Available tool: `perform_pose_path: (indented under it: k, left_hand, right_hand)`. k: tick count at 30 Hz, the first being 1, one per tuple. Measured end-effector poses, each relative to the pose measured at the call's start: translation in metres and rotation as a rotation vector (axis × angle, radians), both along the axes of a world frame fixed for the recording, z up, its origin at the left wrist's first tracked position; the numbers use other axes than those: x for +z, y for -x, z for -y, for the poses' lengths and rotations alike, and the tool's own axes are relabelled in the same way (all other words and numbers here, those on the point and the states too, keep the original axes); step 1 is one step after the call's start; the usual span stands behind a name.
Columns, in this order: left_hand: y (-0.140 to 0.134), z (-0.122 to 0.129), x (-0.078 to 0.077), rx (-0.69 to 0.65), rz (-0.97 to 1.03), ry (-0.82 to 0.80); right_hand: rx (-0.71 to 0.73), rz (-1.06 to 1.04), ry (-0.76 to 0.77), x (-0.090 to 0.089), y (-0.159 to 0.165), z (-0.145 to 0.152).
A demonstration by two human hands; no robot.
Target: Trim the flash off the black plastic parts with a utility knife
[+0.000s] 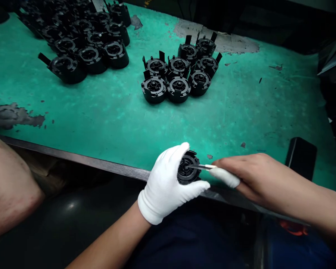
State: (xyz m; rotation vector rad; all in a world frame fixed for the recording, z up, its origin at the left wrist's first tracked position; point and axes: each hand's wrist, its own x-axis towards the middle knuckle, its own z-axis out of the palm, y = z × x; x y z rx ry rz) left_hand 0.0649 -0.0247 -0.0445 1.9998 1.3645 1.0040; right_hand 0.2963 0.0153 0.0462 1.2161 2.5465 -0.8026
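Observation:
My left hand (168, 179), in a white glove, is wrapped around a round black plastic housing (188, 168) at the table's front edge. Its thumb and fingers grip the sides, leaving the ribbed face showing. From the right, my right hand (238, 173) holds a thin-bladed knife (198, 167), with the blade reaching over the middle of that face. Whether the tip touches the plastic I cannot tell. A white cover sits on the right thumb; the other fingers are bare and partly hidden.
Several similar housings (179, 87) stand grouped beyond my hands on the worn green table (106, 108). A larger cluster of housings (89, 56) is at the back left. A black box-like object (301, 157) lies at the right. Another person's bare limb (11, 186) is at the left.

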Motion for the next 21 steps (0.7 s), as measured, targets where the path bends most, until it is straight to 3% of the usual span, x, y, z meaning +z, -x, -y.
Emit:
perform_pose_path:
  k: [3, 13, 21]
  left_hand:
    - [0.0, 0.0, 0.0, -0.002, 0.018, -0.007]
    - [0.001, 0.0, 0.0, -0.004, 0.01, 0.032]
    - [0.001, 0.0, 0.001, -0.007, 0.007, 0.068]
  right_hand:
    - [-0.028, -0.009, -0.112, -0.003, -0.007, -0.002]
    - [0.085, 0.207, -0.282, -0.008, 0.003, -0.015]
    - [0.096, 0.191, -0.278, -0.006, 0.006, -0.026]
